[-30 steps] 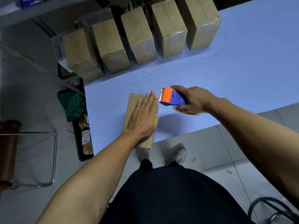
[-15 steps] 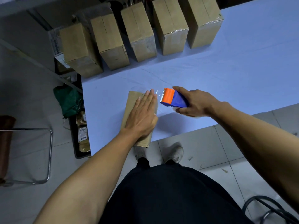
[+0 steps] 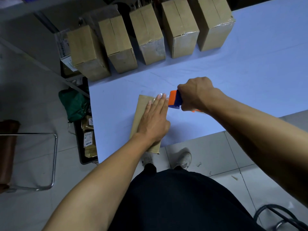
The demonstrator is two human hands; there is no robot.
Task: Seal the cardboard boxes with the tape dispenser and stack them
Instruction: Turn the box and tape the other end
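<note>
Pressing down flat with my left hand (image 3: 154,121), fingers straight and close together, I hold one low cardboard box (image 3: 141,112) at the near edge of the pale blue table (image 3: 250,77); its near end hangs slightly over the rim. My right hand (image 3: 195,94) is curled around the one tape dispenser (image 3: 175,100), orange and blue, whose front end sits at the box's far right corner, just beside my left fingertips, with a shiny bit of clear tape there. Five taller cardboard boxes (image 3: 149,34) stand on edge in a row along the table's far left side, well apart from my hands. On the floor to the left lie a green bag (image 3: 73,104) and a dark tray (image 3: 83,130) of packets, next to a metal-framed chair (image 3: 33,160). My forearm hides the box's near right part.
</note>
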